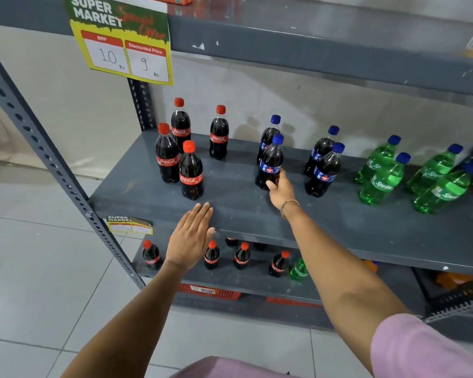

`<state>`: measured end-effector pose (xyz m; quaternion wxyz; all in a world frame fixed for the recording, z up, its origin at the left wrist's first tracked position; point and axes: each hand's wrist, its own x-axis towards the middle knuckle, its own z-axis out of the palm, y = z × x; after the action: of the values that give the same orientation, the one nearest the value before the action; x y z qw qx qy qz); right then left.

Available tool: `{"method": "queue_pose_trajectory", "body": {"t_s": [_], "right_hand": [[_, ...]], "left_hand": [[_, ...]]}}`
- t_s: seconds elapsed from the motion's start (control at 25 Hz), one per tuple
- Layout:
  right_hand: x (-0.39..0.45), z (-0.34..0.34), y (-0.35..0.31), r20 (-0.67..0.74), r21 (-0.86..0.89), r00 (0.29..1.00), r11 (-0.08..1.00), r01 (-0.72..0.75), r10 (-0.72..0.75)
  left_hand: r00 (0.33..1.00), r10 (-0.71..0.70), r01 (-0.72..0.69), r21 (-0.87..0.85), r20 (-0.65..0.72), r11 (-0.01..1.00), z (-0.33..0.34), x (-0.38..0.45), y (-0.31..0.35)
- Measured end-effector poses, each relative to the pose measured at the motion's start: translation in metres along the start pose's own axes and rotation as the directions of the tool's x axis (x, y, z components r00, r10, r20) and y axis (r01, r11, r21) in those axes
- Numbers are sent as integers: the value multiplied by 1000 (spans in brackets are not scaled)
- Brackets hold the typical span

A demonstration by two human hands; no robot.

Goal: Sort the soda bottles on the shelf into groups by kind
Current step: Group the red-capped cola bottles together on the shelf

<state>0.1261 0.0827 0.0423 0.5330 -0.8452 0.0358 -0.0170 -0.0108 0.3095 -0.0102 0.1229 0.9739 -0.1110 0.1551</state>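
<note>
On the grey middle shelf [238, 214] stand three clusters of bottles. Several red-capped Coca-Cola bottles [191, 170] stand at the left. Dark blue-capped cola bottles stand in the middle, in two pairs [324, 170]. Green Sprite bottles [382, 178] with blue caps stand at the right. My right hand [280, 190] grips the base of the front blue-capped bottle [271, 159] of the left pair. My left hand [193, 236] lies flat and open on the shelf's front edge, just below the nearest Coca-Cola bottle.
The lower shelf [257, 282] holds several red-capped cola bottles [212, 255] and one green bottle [298, 270]. A price sign [123, 42] hangs from the upper shelf. A perforated grey post [52, 165] runs down the left. Red crates [210, 291] sit below.
</note>
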Motion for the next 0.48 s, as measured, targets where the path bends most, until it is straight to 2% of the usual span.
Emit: {"method": "queue_pose_trajectory", "body": {"t_s": [0.36,0.4,0.48], "right_hand": [[-10,-6,0,72,17,997,1000,-1,0],[-16,-4,-3,49,42,999,999,-17,15],[-35,7,-7,-135,138,987,988,-68,87]], "left_hand": [[1000,18,-18,14,12,1000,-2,-1,-1],[1000,5,-5,6,9,1000,-3,-2,-3],[999,-44,44,-16,-7,999,-5,-5,-11]]}}
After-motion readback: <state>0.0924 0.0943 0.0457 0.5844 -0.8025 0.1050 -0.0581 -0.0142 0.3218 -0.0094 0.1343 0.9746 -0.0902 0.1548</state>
